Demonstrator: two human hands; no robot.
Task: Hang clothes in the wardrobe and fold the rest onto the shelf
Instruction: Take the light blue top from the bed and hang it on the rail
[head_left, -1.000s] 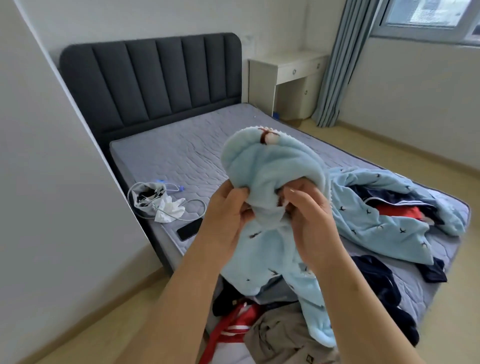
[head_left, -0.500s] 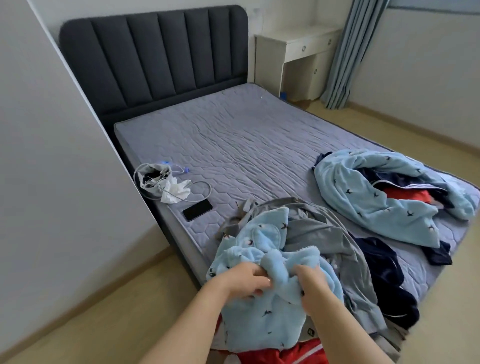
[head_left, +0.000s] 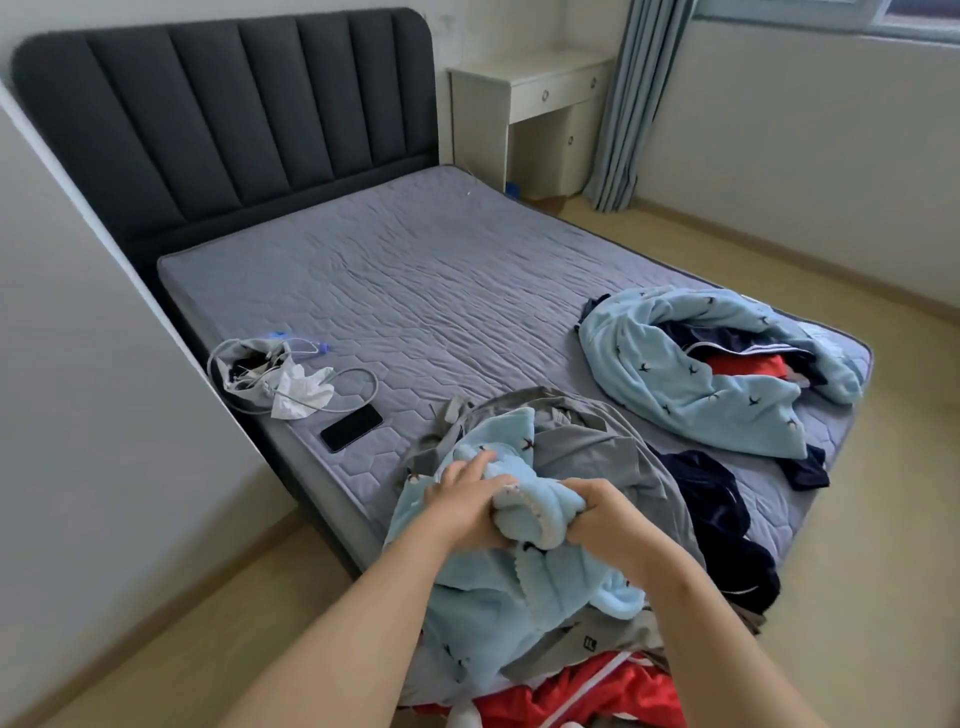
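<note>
A light blue fleece garment (head_left: 498, 597) with small dark bird prints lies bunched on the near corner of the bed, on top of a grey garment (head_left: 613, 457). My left hand (head_left: 462, 504) grips a fold of the blue fleece from the left. My right hand (head_left: 605, 519) grips the rolled edge of the same fleece from the right. A red garment (head_left: 587, 696) lies under the pile at the bottom. A second light blue fleece piece (head_left: 685, 379) lies on the right side of the bed, wrapped around dark and red clothes.
The grey quilted mattress (head_left: 415, 270) has a dark padded headboard (head_left: 223, 124). A black phone (head_left: 351, 427), a cable and a small grey pouch (head_left: 249, 369) lie near its left edge. Dark navy clothes (head_left: 717, 509) lie at the right. A white desk (head_left: 530, 104) and a curtain (head_left: 634, 104) stand beyond.
The blue fleece was held up in front of me a second ago; it now lies low on the clothes pile. Both hands have stayed gripping it.
</note>
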